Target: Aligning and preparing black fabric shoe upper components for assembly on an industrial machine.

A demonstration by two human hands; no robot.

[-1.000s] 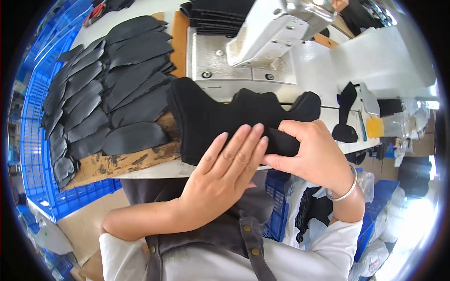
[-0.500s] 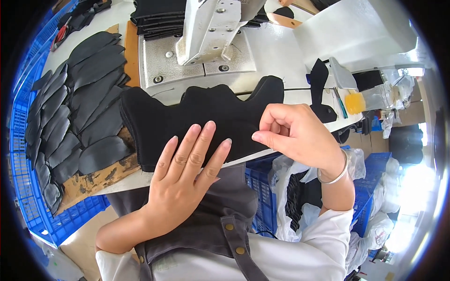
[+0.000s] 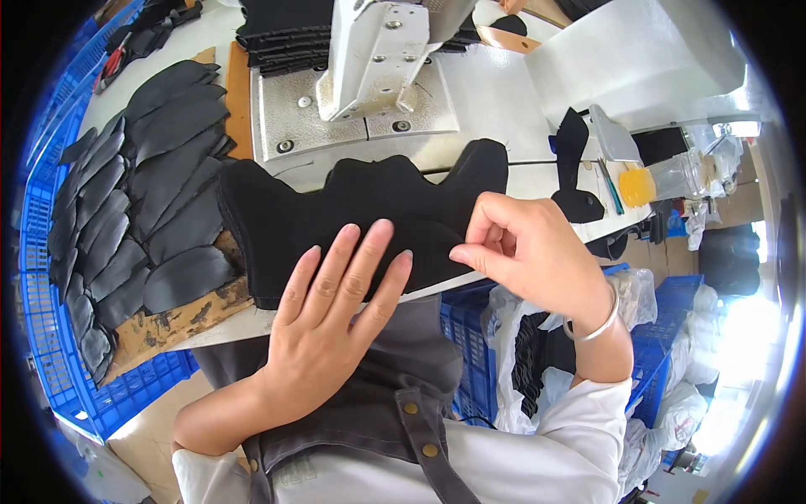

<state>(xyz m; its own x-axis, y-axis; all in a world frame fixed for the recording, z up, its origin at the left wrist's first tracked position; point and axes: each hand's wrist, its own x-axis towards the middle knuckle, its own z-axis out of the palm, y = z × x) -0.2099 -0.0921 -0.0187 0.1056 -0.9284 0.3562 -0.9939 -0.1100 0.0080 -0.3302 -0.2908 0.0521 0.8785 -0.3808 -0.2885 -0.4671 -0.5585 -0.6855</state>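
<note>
2 bare hands are at 1 stack of black fabric pieces [image 3: 353, 193], which lies by the near edge of 1 white table [image 3: 537, 181], in front of 1 sewing machine [image 3: 361, 76]. The stack has a wavy far edge, and its layers sit too tightly together to count. The left hand [image 3: 317, 323] is flat, 4 fingers spread on the near part of the stack, grasping nothing. The right hand [image 3: 531, 250] is at the stack's right near corner, thumb and index finger drawn together; I cannot tell whether fabric is pinched between them. 1 silver bangle [image 3: 606, 322] circles the right wrist. On the left, black oval pieces [image 3: 180, 227] overlap in 2 groups on 1 wooden board [image 3: 185, 322]; more than 10 show, but the overlaps hide the exact number. At least 1 blue lattice crate [image 3: 38, 290] stands beyond them. On the table's right side lie 1 black hourglass-shaped piece [image 3: 571, 151], 1 slim teal tool [image 3: 613, 191] and 1 yellow-ended container [image 3: 638, 186]. At least 2 blue bins [image 3: 466, 332] are lower down on the right. The person's 1 grey apron [image 3: 361, 416] shows 3 brass-coloured buttons [image 3: 410, 408]
</note>
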